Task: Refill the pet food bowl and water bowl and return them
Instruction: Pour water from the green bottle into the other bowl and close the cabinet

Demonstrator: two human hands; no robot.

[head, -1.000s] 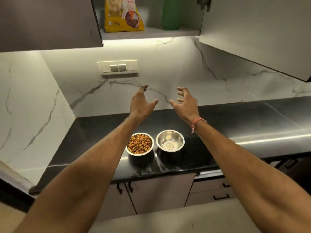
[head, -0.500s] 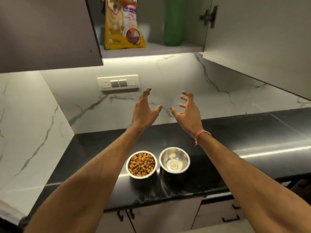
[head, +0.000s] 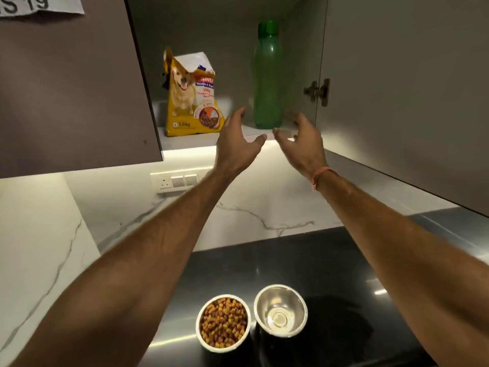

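Marble-patterned wall point(head: 264, 207) with grey veins fills the middle of the frame, lit by a strip of light under the wall cabinet, and a white switch plate point(head: 177, 181) sits on it left of centre. Below it, a glossy black countertop point(head: 330, 260) runs across the lower half. Near the bottom centre two steel bowls stand just beside each other: the food bowl point(head: 223, 323), full of brown and orange kibble, on the left, and the water bowl point(head: 280, 311), with a little clear water at its bottom, on the right. At the top, the open cabinet shelf point(head: 206, 140) holds a yellow dog food bag point(head: 190, 96), torn open at its top, and, well to its right, an upright green bottle point(head: 267, 78) with a green cap. Both hands are raised before the shelf edge, below the bottle, holding nothing: the left hand point(head: 236, 143) and the right hand point(head: 304, 143) each have fingers spread and loosely bent, thumbs pointing toward each other but apart. A thin orange thread point(head: 321, 174) circles the right wrist.
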